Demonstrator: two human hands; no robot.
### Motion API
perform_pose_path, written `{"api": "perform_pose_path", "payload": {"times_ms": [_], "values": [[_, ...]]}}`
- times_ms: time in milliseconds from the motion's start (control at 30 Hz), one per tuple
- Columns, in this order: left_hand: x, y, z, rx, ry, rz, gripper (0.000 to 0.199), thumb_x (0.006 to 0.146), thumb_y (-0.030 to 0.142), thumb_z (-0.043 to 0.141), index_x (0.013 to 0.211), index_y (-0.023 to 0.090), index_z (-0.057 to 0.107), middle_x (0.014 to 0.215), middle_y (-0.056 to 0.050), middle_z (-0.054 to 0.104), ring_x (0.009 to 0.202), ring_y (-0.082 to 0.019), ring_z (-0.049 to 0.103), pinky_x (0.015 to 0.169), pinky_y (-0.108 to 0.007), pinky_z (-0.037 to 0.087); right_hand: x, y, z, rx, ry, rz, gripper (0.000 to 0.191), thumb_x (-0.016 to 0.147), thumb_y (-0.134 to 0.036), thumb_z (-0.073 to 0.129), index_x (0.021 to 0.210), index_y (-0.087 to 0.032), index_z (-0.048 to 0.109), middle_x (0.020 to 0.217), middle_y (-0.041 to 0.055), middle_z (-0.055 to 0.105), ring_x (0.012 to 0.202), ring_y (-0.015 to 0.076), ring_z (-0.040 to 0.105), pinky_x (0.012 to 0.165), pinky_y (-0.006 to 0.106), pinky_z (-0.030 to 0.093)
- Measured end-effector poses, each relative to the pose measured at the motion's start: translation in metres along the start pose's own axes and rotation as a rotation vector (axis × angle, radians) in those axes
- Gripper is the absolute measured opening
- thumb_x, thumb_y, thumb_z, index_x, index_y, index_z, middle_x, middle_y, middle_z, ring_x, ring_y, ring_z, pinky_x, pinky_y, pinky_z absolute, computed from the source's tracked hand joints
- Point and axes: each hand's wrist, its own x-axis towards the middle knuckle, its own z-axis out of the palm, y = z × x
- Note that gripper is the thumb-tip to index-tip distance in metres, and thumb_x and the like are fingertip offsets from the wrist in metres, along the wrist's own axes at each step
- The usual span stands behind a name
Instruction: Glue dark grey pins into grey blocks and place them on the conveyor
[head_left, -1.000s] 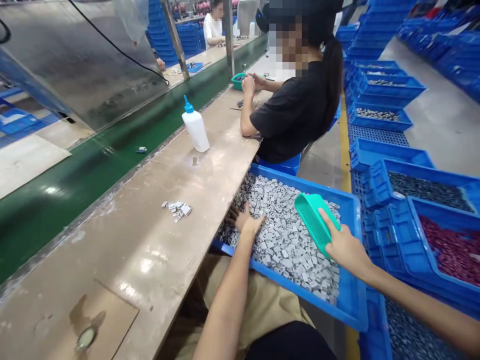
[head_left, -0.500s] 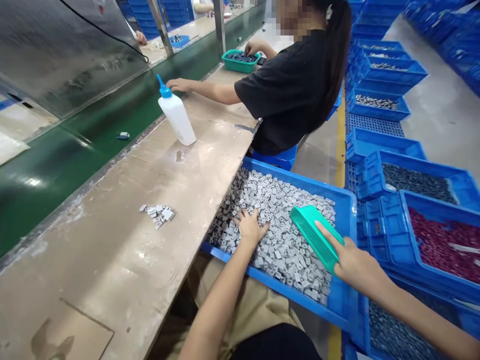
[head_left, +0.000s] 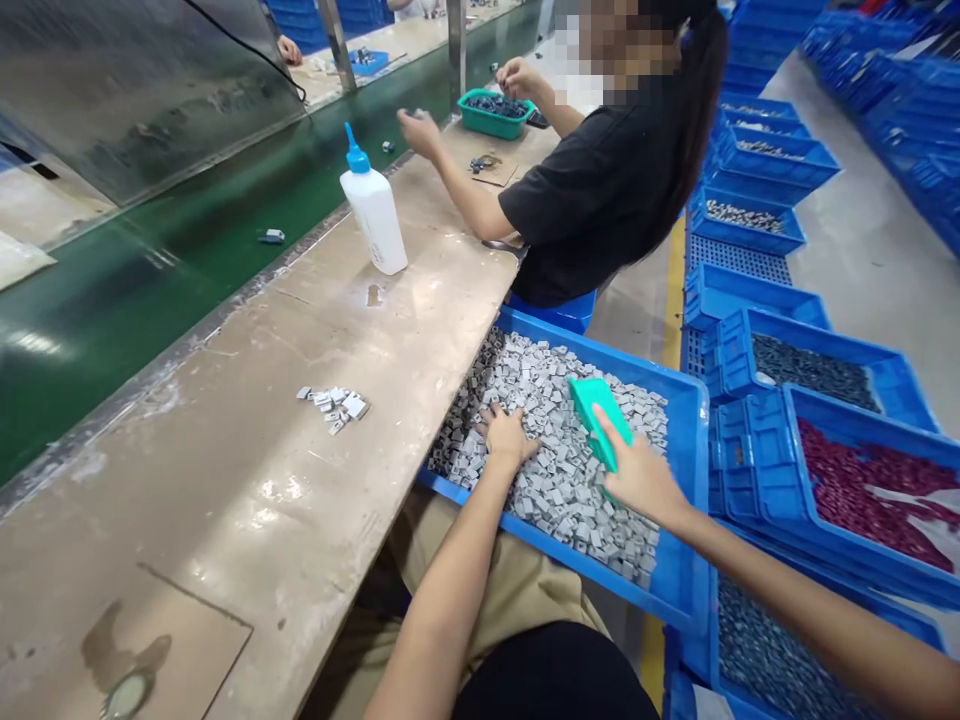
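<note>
A large blue crate (head_left: 684,420) full of small grey plastic pieces (head_left: 559,485) sits over my lap beside the table. Resting in the pieces, my left hand (head_left: 507,437) has its fingers spread. My right hand (head_left: 639,478) grips a small green plastic basket (head_left: 598,408) by its near end, index finger stretched along it. The basket is tilted with its far end down against the pieces, and its inside is hidden from me. A little pile of the same grey pieces (head_left: 337,405) lies on the worktable (head_left: 262,480) to the left.
A white squeeze bottle (head_left: 377,220) with a blue cap stands on the table. Beyond it a co-worker (head_left: 600,190) sits by another green basket (head_left: 495,125). A green conveyor belt (head_left: 225,260) runs along the left. Stacked blue crates (head_left: 795,470) line the right.
My right hand has moved the green basket away from me and slightly left, deeper into the pieces. My left hand stays among the pieces. The co-worker's hands have lifted.
</note>
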Motion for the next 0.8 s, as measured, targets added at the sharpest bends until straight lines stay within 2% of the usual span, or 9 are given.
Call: {"api": "perform_pose_path", "payload": {"times_ms": [67,133,300,400,500,600,667,733,800], "values": [[-0.005,-0.002,0.001,-0.046,-0.008,0.019,0.061,0.071,0.052,0.067,0.124,0.023,0.053,0.136,-0.012,0.042,0.125,-0.036,0.037,0.096,-0.054,0.038,-0.011,0.020,0.001,0.083,-0.061,-0.032,0.088,0.075,-0.009,0.047,0.153,-0.025,0.010,0.079,0.0044,0.055,0.052,0.0163,0.056,0.053,0.025,0.040],[-0.010,0.002,0.003,-0.095,-0.008,0.027,0.059,0.073,0.049,0.067,0.124,0.023,0.053,0.134,-0.011,0.045,0.123,-0.035,0.040,0.094,-0.052,0.040,-0.013,0.028,0.003,0.127,-0.084,-0.024,0.087,0.075,-0.009,0.046,0.153,-0.025,0.010,0.077,0.0033,0.053,0.051,0.0161,0.055,0.054,0.026,0.041],[-0.011,0.044,0.016,-0.211,0.019,0.015,0.049,0.081,0.041,0.057,0.127,0.026,0.053,0.127,-0.013,0.052,0.120,-0.037,0.043,0.097,-0.056,0.037,0.018,-0.010,0.000,0.048,0.059,0.046,0.082,0.077,-0.016,0.047,0.153,-0.023,0.016,0.090,0.0105,0.054,0.063,0.0232,0.062,0.061,0.031,0.044],[-0.014,0.070,0.028,-0.305,-0.027,0.061,0.050,0.081,0.039,0.056,0.130,0.030,0.050,0.119,-0.011,0.056,0.109,-0.030,0.054,0.093,-0.044,0.044,0.017,-0.016,0.001,0.065,0.050,0.049,0.081,0.077,-0.016,0.047,0.153,-0.022,0.017,0.091,0.0107,0.055,0.064,0.0235,0.063,0.062,0.031,0.044],[-0.024,0.087,0.041,-0.396,-0.093,0.084,0.059,0.072,0.039,0.067,0.128,0.028,0.050,0.120,-0.010,0.055,0.096,-0.024,0.062,0.085,-0.033,0.048,-0.007,0.000,0.017,0.194,0.000,0.061,0.086,0.076,-0.013,0.046,0.153,-0.024,0.010,0.087,0.0068,0.057,0.068,0.0224,0.064,0.061,0.028,0.045],[-0.029,0.098,0.048,-0.439,-0.111,0.058,0.056,0.077,0.029,0.060,0.131,0.022,0.046,0.129,-0.015,0.048,0.103,-0.026,0.061,0.088,-0.034,0.047,-0.021,0.008,0.033,0.308,0.059,0.125,0.089,0.077,-0.013,0.046,0.153,-0.025,0.002,0.091,0.0068,0.060,0.074,0.0231,0.065,0.062,0.028,0.047],[-0.024,0.104,0.047,-0.442,-0.128,0.074,0.057,0.081,0.027,0.053,0.136,0.019,0.040,0.134,-0.019,0.045,0.112,-0.029,0.057,0.091,-0.037,0.046,-0.016,0.006,0.035,0.321,0.096,0.176,0.087,0.079,-0.016,0.046,0.153,-0.025,0.002,0.092,0.0078,0.061,0.074,0.0242,0.065,0.063,0.030,0.047],[-0.016,0.106,0.039,-0.427,-0.168,0.166,0.069,0.078,0.030,0.057,0.142,0.020,0.033,0.144,-0.018,0.037,0.123,-0.032,0.048,0.096,-0.039,0.043,-0.004,0.004,0.032,0.335,0.109,0.198,0.086,0.079,-0.017,0.046,0.154,-0.024,0.004,0.095,0.0094,0.063,0.078,0.0265,0.066,0.064,0.032,0.047],[-0.011,0.099,0.026,-0.394,-0.230,0.318,0.086,0.067,0.034,0.069,0.145,0.027,0.031,0.151,-0.011,0.031,0.132,-0.033,0.039,0.101,-0.038,0.039,0.007,0.008,0.027,0.380,0.108,0.184,0.088,0.076,-0.015,0.045,0.154,-0.024,0.004,0.107,0.0116,0.064,0.089,0.0286,0.066,0.067,0.033,0.048]]}}
